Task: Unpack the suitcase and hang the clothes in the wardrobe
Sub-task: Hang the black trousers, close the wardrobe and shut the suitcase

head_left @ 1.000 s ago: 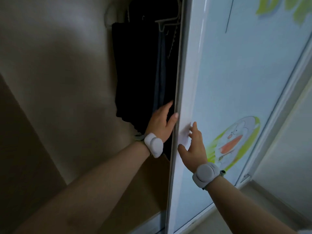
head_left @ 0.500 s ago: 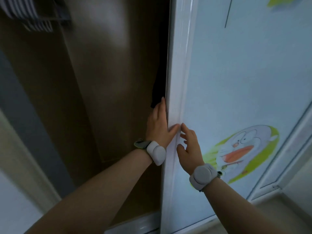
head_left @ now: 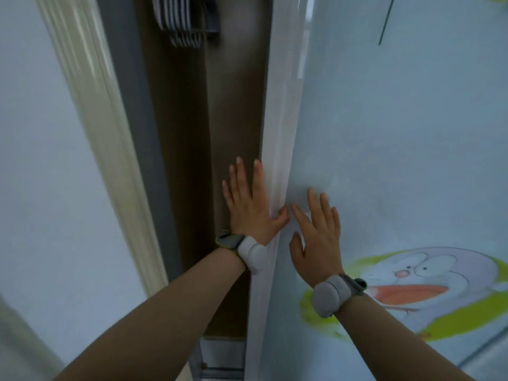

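The wardrobe's pale blue sliding door (head_left: 384, 133) fills the right half of the view, with a cartoon sticker low on it. My left hand (head_left: 251, 204) lies flat along the door's white edge (head_left: 280, 133), fingers inside the narrow opening, thumb on the front. My right hand (head_left: 316, 232) is pressed flat on the door face beside it, fingers spread. Both hands hold nothing. Through the gap I see the brown wardrobe interior (head_left: 233, 105) and a striped garment (head_left: 184, 20) hanging at the top. No suitcase is in view.
A grey wardrobe frame (head_left: 137, 133) and cream trim (head_left: 104, 133) border the opening on the left, beside a pale wall (head_left: 41, 160). The door's floor track (head_left: 222, 358) shows at the bottom of the gap.
The door has slid left with both hands on it, narrowing the opening. The dark hanging clothes seen a second ago are now hidden behind it.
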The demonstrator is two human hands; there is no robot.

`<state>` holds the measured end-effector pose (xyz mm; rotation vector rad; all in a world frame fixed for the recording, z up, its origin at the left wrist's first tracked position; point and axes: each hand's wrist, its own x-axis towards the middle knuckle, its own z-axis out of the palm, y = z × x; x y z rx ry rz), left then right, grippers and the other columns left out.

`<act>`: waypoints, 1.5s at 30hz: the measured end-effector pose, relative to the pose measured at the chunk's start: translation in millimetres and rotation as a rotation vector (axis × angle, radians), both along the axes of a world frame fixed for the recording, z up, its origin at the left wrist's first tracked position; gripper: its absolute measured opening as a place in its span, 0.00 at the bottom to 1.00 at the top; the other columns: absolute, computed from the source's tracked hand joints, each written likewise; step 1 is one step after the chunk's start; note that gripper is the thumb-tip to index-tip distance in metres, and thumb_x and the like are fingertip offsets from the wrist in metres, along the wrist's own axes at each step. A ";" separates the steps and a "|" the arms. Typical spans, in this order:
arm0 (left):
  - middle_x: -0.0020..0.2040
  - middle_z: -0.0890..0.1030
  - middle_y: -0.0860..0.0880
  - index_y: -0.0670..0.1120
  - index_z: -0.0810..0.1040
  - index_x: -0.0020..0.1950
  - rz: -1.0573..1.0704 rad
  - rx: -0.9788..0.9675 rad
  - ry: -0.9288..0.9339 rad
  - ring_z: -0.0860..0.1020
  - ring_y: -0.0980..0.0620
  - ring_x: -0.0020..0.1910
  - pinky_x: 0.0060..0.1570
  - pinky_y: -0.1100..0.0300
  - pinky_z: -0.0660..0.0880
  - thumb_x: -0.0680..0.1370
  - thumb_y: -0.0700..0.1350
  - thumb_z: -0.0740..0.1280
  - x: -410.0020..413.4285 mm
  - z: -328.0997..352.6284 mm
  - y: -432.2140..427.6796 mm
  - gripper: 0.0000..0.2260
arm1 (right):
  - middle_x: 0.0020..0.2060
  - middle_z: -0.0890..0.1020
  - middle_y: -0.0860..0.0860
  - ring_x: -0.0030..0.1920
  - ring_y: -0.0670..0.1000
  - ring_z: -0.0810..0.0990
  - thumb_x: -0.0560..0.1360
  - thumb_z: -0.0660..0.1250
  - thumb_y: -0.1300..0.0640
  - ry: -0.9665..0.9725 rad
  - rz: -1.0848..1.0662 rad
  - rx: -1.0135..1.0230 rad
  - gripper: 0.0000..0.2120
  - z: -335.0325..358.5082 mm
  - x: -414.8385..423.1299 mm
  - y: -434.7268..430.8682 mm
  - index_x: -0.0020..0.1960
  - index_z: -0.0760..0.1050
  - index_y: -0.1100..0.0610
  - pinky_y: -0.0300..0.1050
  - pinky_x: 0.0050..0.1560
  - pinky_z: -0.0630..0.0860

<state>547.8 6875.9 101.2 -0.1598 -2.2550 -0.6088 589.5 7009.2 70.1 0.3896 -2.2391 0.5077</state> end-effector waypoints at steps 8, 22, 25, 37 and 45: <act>0.76 0.48 0.36 0.49 0.43 0.76 0.290 0.076 -0.005 0.44 0.36 0.75 0.72 0.41 0.43 0.65 0.71 0.58 12.3 1.4 -31.2 0.48 | 0.75 0.59 0.58 0.75 0.59 0.50 0.67 0.66 0.59 -0.038 0.089 0.206 0.37 -8.2 -15.7 -34.9 0.74 0.56 0.56 0.60 0.72 0.48; 0.77 0.38 0.40 0.44 0.35 0.76 0.606 0.311 -0.160 0.39 0.40 0.76 0.74 0.46 0.44 0.66 0.66 0.70 33.8 4.6 -102.5 0.56 | 0.74 0.60 0.59 0.74 0.60 0.53 0.65 0.69 0.58 0.060 0.244 0.367 0.37 1.0 -30.6 -76.2 0.72 0.63 0.61 0.58 0.73 0.49; 0.77 0.39 0.41 0.44 0.37 0.76 0.596 0.379 -0.160 0.41 0.41 0.76 0.74 0.48 0.45 0.66 0.66 0.70 33.4 1.9 -114.2 0.56 | 0.74 0.60 0.59 0.75 0.60 0.54 0.63 0.72 0.57 0.044 0.260 0.442 0.41 1.4 -33.8 -82.8 0.73 0.62 0.61 0.57 0.73 0.48; 0.75 0.55 0.42 0.44 0.53 0.76 0.611 0.376 -0.057 0.58 0.43 0.73 0.72 0.50 0.61 0.67 0.60 0.73 38.1 0.7 -136.9 0.47 | 0.75 0.57 0.60 0.75 0.61 0.51 0.62 0.72 0.52 0.000 0.366 0.520 0.45 2.9 -38.4 -106.4 0.75 0.58 0.60 0.57 0.75 0.43; 0.76 0.54 0.43 0.46 0.49 0.77 0.542 0.332 -0.190 0.56 0.43 0.74 0.72 0.47 0.59 0.69 0.58 0.72 51.5 4.6 -145.5 0.46 | 0.74 0.59 0.61 0.75 0.62 0.54 0.64 0.73 0.51 -0.067 0.433 0.453 0.44 4.2 -27.6 -112.1 0.74 0.58 0.60 0.58 0.74 0.43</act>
